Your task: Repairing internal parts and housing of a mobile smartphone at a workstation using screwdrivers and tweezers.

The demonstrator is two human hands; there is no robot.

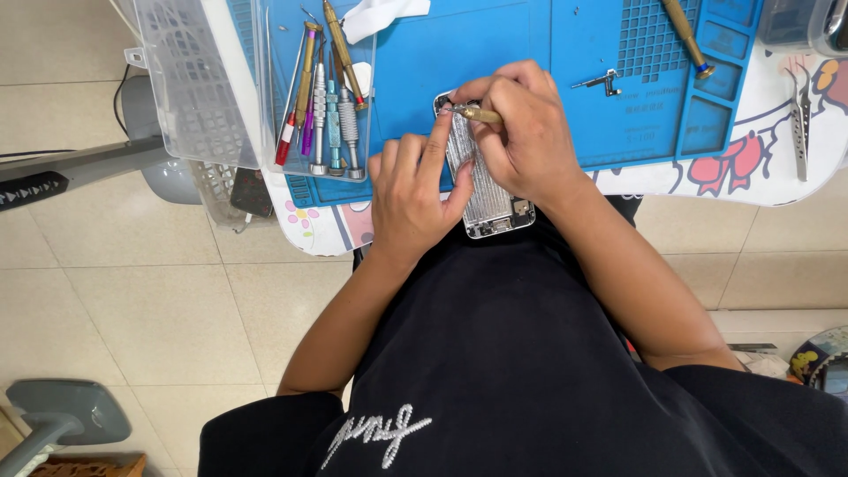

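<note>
The opened phone shell point(484, 181) lies on the near edge of the blue work mat point(495, 44), tucked between both hands, its far end hidden under the fingers and its near end poking out toward the person's lap. It is a silvery, ribbed metal back housing with small parts showing at the near end. The left hand point(411, 190) rests curled along its left side, forefinger stretched to the far corner, while the right hand point(521, 128) is closed around a brass-coloured screwdriver point(477, 114) whose tip meets that same corner.
</note>
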